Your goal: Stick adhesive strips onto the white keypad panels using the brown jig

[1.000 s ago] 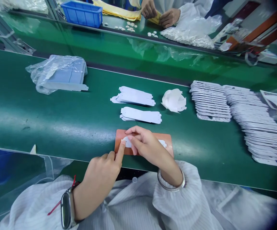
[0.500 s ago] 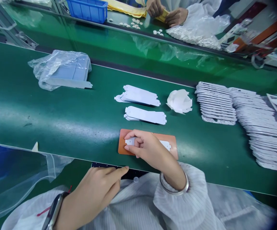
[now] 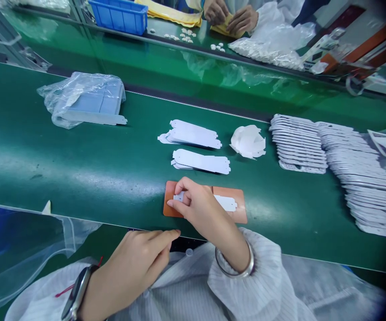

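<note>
A white strip [image 3: 225, 203] with notched ends lies along an orange plate [image 3: 170, 201] close to the belt's near edge. Over the plate's left half, my right hand [image 3: 195, 203] is closed, thumb and curled fingers at the strip's left end; the palm hides the strip's middle. My left hand [image 3: 142, 254] hangs by the belt's near edge, index finger stretched out and the others partly bent, holding nothing that I can see. Just beyond the plate lie a small pile of white strips [image 3: 201, 161] and a second pile [image 3: 195, 134].
Crumpled white paper [image 3: 248, 141] lies right of the piles. Overlapping rows of white flat pieces [image 3: 298, 142] fill the right side. A bagged stack [image 3: 92, 98] sits at the left. Across the green belt [image 3: 79, 160], a co-worker's hands [image 3: 243, 20] hold yellow material near a blue bin [image 3: 119, 17].
My right hand has shifted slightly left along the plate, baring more of the strip's right part. My left hand stays about where it was. The co-worker's hands moved a little.
</note>
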Demonstrator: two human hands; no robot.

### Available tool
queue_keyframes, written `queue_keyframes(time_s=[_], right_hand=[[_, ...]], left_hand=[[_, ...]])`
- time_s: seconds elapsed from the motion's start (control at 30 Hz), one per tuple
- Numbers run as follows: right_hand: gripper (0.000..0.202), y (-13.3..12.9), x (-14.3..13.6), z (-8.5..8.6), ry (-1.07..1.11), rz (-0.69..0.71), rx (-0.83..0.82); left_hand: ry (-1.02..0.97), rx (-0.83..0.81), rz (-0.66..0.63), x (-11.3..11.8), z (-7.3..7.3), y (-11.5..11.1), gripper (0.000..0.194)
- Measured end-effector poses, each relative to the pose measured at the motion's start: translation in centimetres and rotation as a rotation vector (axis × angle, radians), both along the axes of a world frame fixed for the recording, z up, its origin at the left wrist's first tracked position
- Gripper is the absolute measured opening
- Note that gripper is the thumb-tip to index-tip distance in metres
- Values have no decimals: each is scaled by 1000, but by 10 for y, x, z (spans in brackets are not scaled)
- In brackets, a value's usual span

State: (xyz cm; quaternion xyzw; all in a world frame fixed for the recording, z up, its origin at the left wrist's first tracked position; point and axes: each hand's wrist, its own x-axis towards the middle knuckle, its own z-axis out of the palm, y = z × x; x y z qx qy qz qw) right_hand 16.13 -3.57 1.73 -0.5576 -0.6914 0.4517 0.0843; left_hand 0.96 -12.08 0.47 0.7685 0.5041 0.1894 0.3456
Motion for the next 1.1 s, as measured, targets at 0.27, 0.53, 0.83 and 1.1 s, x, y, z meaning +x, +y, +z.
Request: queue_keyframes(time_s=[0.27, 0.53, 0.83, 1.1], right_hand=[[12, -1, 5, -7, 79, -41, -16], [16, -4, 5, -7, 49, -13, 27], [16, -12, 15, -10, 130, -106, -16], [13, -7, 16, -15, 169, -65, -42]], left_hand=[[-40, 35, 41, -5, -2, 0, 31], [283, 296, 50, -8, -5, 16, 39], [569, 282, 2, 0, -2, 19, 41], [603, 209, -30, 2, -2, 20, 45]])
